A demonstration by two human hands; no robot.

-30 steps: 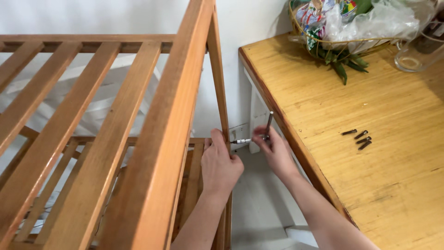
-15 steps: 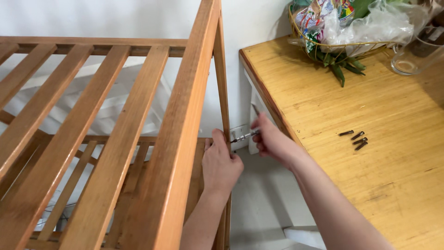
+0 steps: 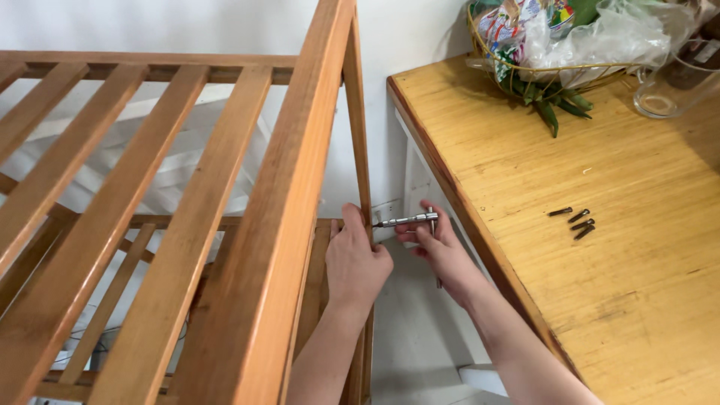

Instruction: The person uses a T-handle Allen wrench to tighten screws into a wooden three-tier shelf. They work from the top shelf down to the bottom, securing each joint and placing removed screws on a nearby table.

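Gripping wooden post (image 3: 363,172) with left hand (image 3: 357,262), right hand (image 3: 442,251) closed on hex key (image 3: 406,220)

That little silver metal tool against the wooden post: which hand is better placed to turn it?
Probably the right hand. It already grips the bent silver metal tool, whose tip meets the upright wooden post. The left hand is wrapped around that post, steadying it, and does not touch the tool.

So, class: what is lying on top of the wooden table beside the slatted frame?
On the wooden table lie four small dark screws, a wire basket of plastic-wrapped items and leaves, and a clear glass jug. What sits deep inside the basket is covered by the plastic.
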